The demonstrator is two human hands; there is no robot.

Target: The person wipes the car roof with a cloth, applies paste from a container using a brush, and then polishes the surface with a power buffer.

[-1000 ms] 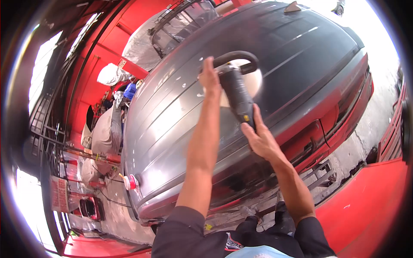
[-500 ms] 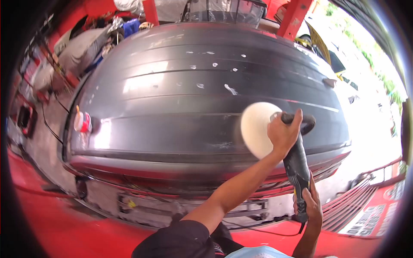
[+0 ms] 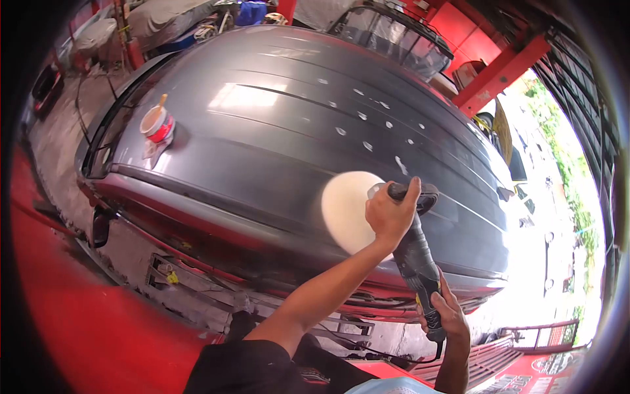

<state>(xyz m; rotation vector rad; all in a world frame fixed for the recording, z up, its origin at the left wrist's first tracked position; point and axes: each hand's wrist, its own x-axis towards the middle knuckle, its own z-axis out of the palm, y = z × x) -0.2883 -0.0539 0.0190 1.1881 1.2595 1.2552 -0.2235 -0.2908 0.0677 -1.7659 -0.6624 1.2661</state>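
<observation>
A black polisher [image 3: 415, 253] with a round cream pad [image 3: 348, 213] lies against the near side of a dark grey vehicle roof [image 3: 262, 138]. My left hand [image 3: 392, 211] grips its front handle, just behind the pad. Further back, my right hand [image 3: 449, 312] is wrapped round the rear of the body, near the cord. White spots [image 3: 367, 146] and smears dot the roof beyond the pad. Toward the left end of the roof stands a red and white tub [image 3: 157, 125] with a stick in it, on a crumpled cloth.
The polisher's black cord hangs below my right hand. A metal frame [image 3: 197, 289] stands low beside the vehicle. Red posts [image 3: 505, 75] rise at the far side, and a roof rack basket [image 3: 394, 39] is at the back. Covered items [image 3: 164, 23] are at upper left.
The pad has moved left along the near side of the roof, with both hands still on the polisher. My view has turned, so the vehicle appears tilted.
</observation>
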